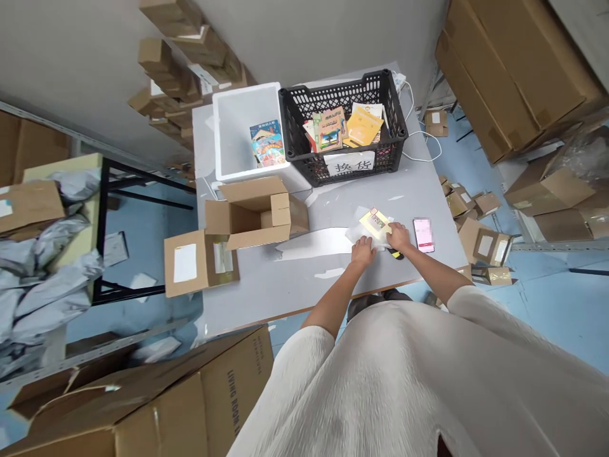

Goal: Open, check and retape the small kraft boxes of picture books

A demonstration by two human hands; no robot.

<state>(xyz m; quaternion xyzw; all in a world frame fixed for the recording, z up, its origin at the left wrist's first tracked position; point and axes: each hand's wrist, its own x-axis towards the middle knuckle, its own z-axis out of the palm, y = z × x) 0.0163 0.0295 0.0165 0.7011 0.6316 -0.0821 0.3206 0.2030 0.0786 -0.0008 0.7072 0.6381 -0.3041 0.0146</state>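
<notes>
Per my remote head-cam: 1 gry. table (266, 292). 1 blk. plastic crate (386, 164), w/ bks. 1 open cardboard ctn. (259, 237). Clear wrap (353, 233), qty. unclear. 1 yellow bk. (375, 222) amid wrap, table's R part. L hand (363, 251) on wrap, R hand (398, 236) at bk.'s R edge; pinching or flat, I can't tell. 1 phone (423, 235), R.
</notes>
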